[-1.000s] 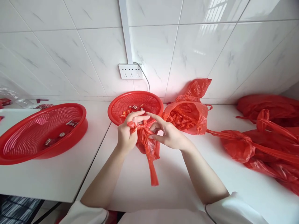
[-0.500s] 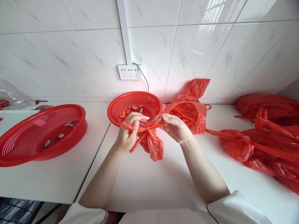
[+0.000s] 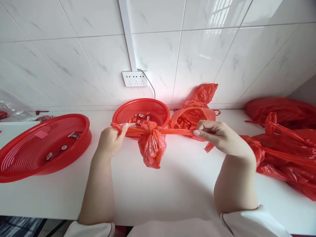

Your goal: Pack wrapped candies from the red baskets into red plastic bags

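Small red plastic bag (image 3: pixel 151 148): thin, crinkled film, bunched into a rounded pouch, contents not visible. Position: centre of frame, hanging just above the white counter, in front of the smaller red basket. Neck gathered into a knot at its top. Two handle strips run out from the knot, stretched taut and near horizontal, one toward centre left, one toward centre right, with a short loose end trailing at the right.

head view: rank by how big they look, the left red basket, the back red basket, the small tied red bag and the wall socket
1. left red basket, though it sits nearer the camera than the other basket, so true size is unsure
2. back red basket
3. small tied red bag, held by both hands
4. wall socket
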`<act>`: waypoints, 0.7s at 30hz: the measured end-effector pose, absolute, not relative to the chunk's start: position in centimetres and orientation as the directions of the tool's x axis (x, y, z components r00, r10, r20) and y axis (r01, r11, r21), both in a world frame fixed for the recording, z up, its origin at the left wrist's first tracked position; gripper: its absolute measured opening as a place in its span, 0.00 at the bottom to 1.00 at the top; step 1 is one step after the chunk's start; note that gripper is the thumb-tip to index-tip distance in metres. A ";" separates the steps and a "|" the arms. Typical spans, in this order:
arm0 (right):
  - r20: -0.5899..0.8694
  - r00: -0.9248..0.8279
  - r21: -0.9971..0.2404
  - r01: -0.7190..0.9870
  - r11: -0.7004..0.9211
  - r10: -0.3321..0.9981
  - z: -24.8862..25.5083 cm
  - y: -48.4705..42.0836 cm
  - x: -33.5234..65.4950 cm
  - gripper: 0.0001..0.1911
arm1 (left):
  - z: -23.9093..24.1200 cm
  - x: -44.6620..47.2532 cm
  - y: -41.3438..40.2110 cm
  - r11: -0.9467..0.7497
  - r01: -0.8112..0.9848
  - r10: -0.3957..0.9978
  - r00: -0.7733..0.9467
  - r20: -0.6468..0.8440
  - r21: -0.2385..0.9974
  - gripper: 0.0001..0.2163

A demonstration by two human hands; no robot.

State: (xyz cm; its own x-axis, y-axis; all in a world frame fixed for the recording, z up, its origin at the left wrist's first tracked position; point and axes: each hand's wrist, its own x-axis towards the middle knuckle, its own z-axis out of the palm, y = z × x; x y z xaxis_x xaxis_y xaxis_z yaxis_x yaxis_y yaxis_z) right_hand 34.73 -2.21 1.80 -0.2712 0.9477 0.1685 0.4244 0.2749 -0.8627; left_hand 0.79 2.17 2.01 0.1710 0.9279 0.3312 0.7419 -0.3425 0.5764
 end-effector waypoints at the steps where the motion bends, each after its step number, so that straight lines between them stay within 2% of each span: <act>1: 0.158 -0.262 -0.833 0.483 0.271 0.952 2.0 -2.7 35.3 0.17 | 2.1 0.8 2.1 -0.328 0.723 0.941 0.192 0.280 0.608 0.20; 3: 0.159 -0.248 -0.757 0.590 0.279 0.956 2.2 -3.6 36.3 0.16 | 2.1 1.4 2.0 -0.304 0.673 0.949 0.274 0.154 0.675 0.20; 5: 0.157 -0.231 -0.662 0.697 0.275 0.960 2.1 -4.1 36.9 0.16 | 1.6 2.2 1.9 -0.294 0.659 0.936 0.347 0.067 0.692 0.19; 8: 0.092 -0.178 -0.531 0.824 0.200 0.980 1.3 -4.1 36.4 0.16 | 0.6 3.6 2.1 -0.328 0.739 0.915 0.404 0.002 0.588 0.14; 11: 0.105 -0.141 -0.442 0.880 0.174 0.984 -0.6 -3.8 33.9 0.15 | -0.3 4.5 2.3 -0.359 0.766 0.894 0.447 -0.039 0.533 0.10; 13: 0.095 -0.181 -0.356 0.912 0.203 0.979 -2.7 -3.9 31.4 0.20 | -0.5 4.8 2.4 -0.360 0.752 0.896 0.444 -0.021 0.552 0.11; 15: 0.012 -0.256 -0.302 0.921 0.248 0.967 -5.1 -4.1 28.8 0.31 | -0.4 4.9 2.3 -0.348 0.749 0.905 0.425 -0.006 0.563 0.12; 17: -0.064 -0.260 -0.238 0.942 0.239 0.963 -7.4 -4.5 26.8 0.37 | -0.1 4.9 2.0 -0.344 0.760 0.904 0.428 -0.026 0.551 0.13; 19: -0.106 -0.220 -0.163 0.966 0.202 0.970 -9.0 -4.7 26.1 0.36 | 0.3 5.0 1.8 -0.356 0.771 0.891 0.450 -0.056 0.528 0.14; 21: -0.083 -0.211 -0.147 0.969 0.197 0.974 -9.6 -4.7 26.9 0.29 | 0.6 5.1 1.6 -0.370 0.779 0.883 0.464 -0.069 0.506 0.14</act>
